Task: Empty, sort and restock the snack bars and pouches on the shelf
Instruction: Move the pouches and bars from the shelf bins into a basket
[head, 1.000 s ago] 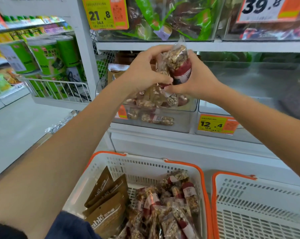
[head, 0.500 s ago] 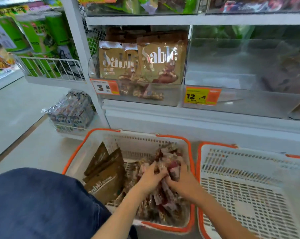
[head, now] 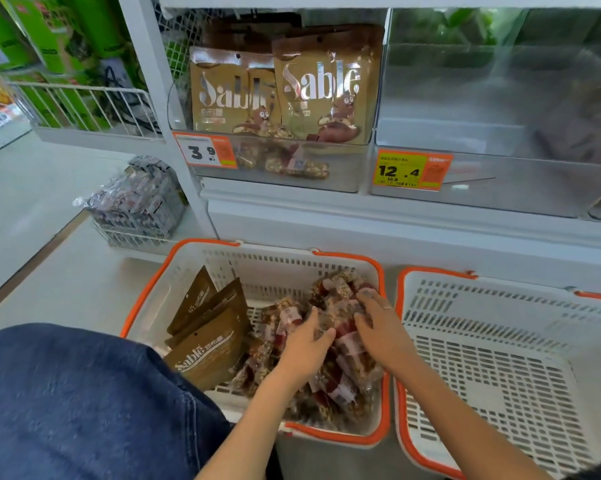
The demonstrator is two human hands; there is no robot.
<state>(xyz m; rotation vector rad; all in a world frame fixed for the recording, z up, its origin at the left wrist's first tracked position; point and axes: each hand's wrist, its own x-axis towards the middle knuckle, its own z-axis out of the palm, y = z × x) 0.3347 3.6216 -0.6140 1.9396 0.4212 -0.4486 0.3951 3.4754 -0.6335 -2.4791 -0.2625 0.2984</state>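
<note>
A pile of clear-wrapped nut snack bars (head: 342, 388) with red labels fills the right half of a white, orange-rimmed basket (head: 257, 244) on the floor. My left hand (head: 304, 353) and my right hand (head: 378, 329) lie on top of the pile with fingers spread, a few bars between them. Three brown Sable pouches (head: 209, 351) lean in the basket's left half. On the shelf above, two more Sable pouches (head: 323, 88) stand in a clear bin (head: 347, 183), with a few bars (head: 295, 165) lying in its front section.
A second white basket (head: 482, 375) stands to the right of the first. A clear shelf bin (head: 500, 133) sits behind the 12.4 price tag (head: 411, 170). A wire rack of wrapped packs (head: 136, 202) stands at floor level on the left. My denim-clad knee (head: 84, 393) is at the lower left.
A second ago both hands held a snack bar up at the shelf bin. They came down into the basket, and since half a second ago the fingers have spread over the pile.
</note>
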